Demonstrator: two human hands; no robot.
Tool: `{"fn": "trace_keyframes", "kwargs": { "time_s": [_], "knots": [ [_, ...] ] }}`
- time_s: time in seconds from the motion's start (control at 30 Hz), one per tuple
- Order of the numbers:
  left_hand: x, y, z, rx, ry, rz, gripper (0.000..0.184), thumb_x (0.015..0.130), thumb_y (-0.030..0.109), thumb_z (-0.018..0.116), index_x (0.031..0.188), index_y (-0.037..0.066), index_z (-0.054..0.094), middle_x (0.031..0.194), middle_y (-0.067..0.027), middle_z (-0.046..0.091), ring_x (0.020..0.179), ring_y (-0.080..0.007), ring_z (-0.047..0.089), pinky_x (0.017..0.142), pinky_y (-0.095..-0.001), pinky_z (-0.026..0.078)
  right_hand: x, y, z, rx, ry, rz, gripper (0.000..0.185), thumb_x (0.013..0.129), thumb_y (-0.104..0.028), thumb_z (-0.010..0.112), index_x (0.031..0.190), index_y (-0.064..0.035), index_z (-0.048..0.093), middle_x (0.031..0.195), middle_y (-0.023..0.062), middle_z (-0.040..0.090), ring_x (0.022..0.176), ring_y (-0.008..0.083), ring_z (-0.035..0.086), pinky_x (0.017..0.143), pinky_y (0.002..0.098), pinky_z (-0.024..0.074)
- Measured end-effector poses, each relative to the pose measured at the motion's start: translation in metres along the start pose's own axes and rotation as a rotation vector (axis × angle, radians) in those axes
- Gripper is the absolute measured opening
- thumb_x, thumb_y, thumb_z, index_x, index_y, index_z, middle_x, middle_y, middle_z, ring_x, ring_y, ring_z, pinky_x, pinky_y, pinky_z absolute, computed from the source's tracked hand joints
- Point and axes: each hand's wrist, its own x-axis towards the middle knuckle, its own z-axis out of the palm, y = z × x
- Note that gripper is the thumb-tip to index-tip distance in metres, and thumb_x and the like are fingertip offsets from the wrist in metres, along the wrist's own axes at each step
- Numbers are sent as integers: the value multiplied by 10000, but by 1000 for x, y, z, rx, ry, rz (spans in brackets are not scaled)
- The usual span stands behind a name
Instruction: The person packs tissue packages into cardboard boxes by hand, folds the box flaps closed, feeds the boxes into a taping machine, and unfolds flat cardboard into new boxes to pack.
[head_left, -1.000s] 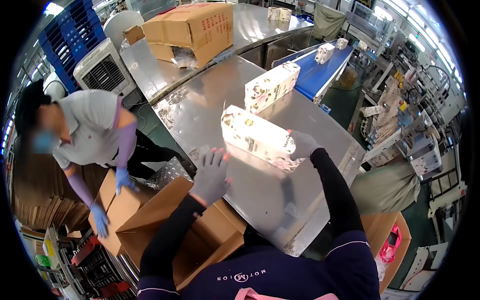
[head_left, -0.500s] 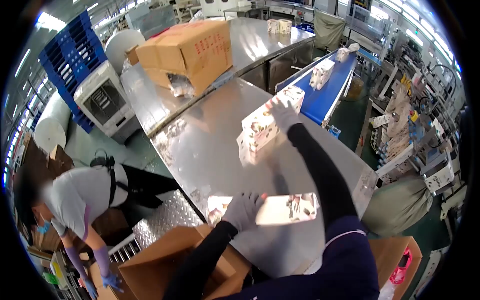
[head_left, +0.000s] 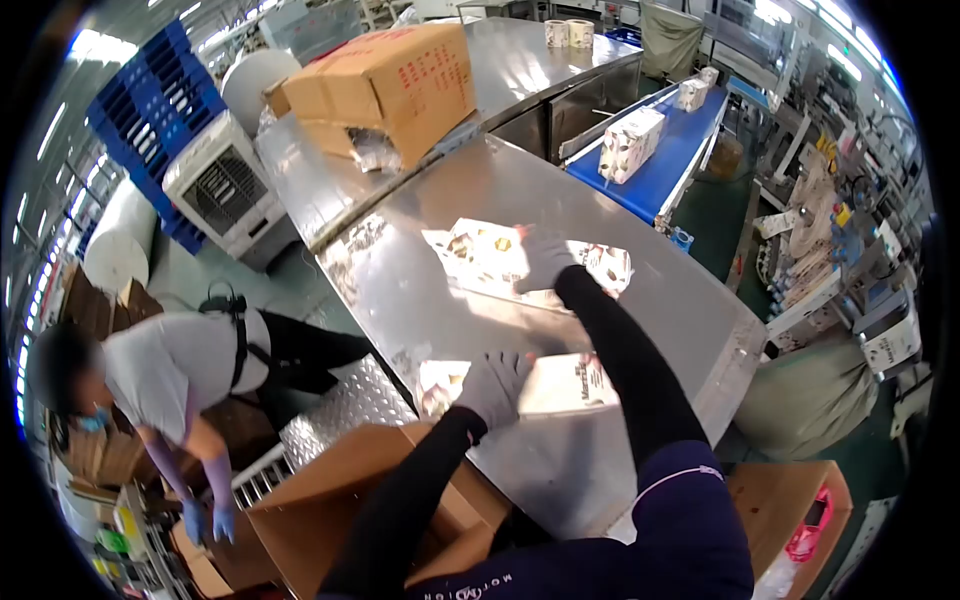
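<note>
Both my hands wear grey gloves. My left hand lies across the nearer floral-printed pack, its fingers spread on the top. That pack lies flat on the metal table near its front left edge. Farther back, my right hand rests over the middle of a second floral pack, which lies lengthwise from left to right; its fingertips are partly hidden. An open cardboard box stands below my left forearm.
A blue conveyor at the back right carries more packs. A large carton sits on the rear table. At the left a co-worker bends over cardboard. Another box stands at the lower right.
The farther pack has turned and come nearer, with my right hand on it. My left hand stays on the nearer pack. Packs on the conveyor have advanced toward the table.
</note>
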Motion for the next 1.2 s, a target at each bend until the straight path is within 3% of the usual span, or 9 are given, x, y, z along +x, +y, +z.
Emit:
{"fn": "trace_keyframes", "kwargs": {
  "time_s": [0.3, 0.43, 0.63, 0.8, 0.83, 0.9, 0.93, 1.1, 1.2],
  "knots": [
    [-152, 31, -136, 197, 476, 268, 353, 882, 128, 517, 1234, 100, 529, 978, -63, 530, 928, -236, 517, 734, -371, 409, -173, 53, -35, 282, -92, 482, 819, 534, -359, 831, 1190, 51, 563, 1144, 255, 628, 1068, 366, 605, 889, 400, 494],
    [-303, 43, -194, -61, 551, -349, 547, 729, 160, 677, 1216, -3, 488, 948, -153, 487, 882, -329, 500, 745, -468, 389, -241, -4, -47, 988, -19, 427, 611, 562, -161, 835, 1086, 59, 612, 1019, 125, 648, 972, 207, 592, 832, 326, 474],
    [-406, 43, -38, -217, -333, -801, 466, 612, 162, 730, 1036, 65, 561, 966, -116, 580, 921, -316, 579, 775, -460, 441, -257, -158, -42, 1485, -50, 45, 746, 610, -48, 827, 1275, 19, 497, 1185, 92, 598, 1103, 182, 566, 942, 329, 469],
    [-393, 80, 68, -201, -397, -393, 707, 743, 518, 679, 1201, -3, 540, 983, -138, 564, 946, -286, 546, 736, -434, 443, -237, -310, -30, 827, -182, -663, 847, 616, -347, 854, 1276, 15, 466, 1131, 193, 570, 1067, 346, 570, 907, 422, 478],
    [-408, 83, 107, 240, -264, -260, 781, 794, 559, 637, 1261, -54, 513, 1087, -208, 600, 1004, -324, 580, 797, -444, 464, -232, -329, -16, 614, -212, -781, 815, 645, -335, 809, 1291, 22, 465, 1133, 188, 565, 1069, 319, 559, 910, 407, 469],
    [-398, 66, 80, -387, -525, -425, 790, 846, 615, 573, 1239, -70, 557, 1186, -256, 622, 1111, -348, 601, 882, -436, 484, -228, -344, 76, 211, -217, -964, 726, 673, -297, 751, 1277, 9, 488, 1132, 163, 578, 1048, 314, 570, 897, 411, 482],
    [-371, 44, 29, -700, -1002, -551, 768, 866, 661, 530, 1200, -24, 623, 1192, -240, 649, 1145, -343, 617, 959, -392, 480, -228, -348, 86, 100, -487, -953, 665, 676, -284, 742, 1241, -9, 522, 1157, 171, 601, 1068, 330, 591, 902, 424, 493],
    [-382, 21, 53, -385, -799, -769, 589, 876, 600, 566, 1111, 73, 683, 1111, -165, 699, 1008, -339, 681, 829, -428, 544, -263, -350, 259, -69, -624, -664, 580, 750, -202, 699, 1297, -89, 543, 1255, 173, 574, 1207, 314, 535, 976, 524, 405],
    [-366, 12, 33, -474, -625, -730, 539, 850, 517, 624, 1102, 41, 634, 1064, -176, 697, 992, -347, 674, 836, -450, 537, -251, -343, 221, -176, -842, -673, 740, 799, -342, 692, 1441, -82, 431, 1443, 215, 429, 1312, 334, 438, 1031, 535, 368]
  ]
}}
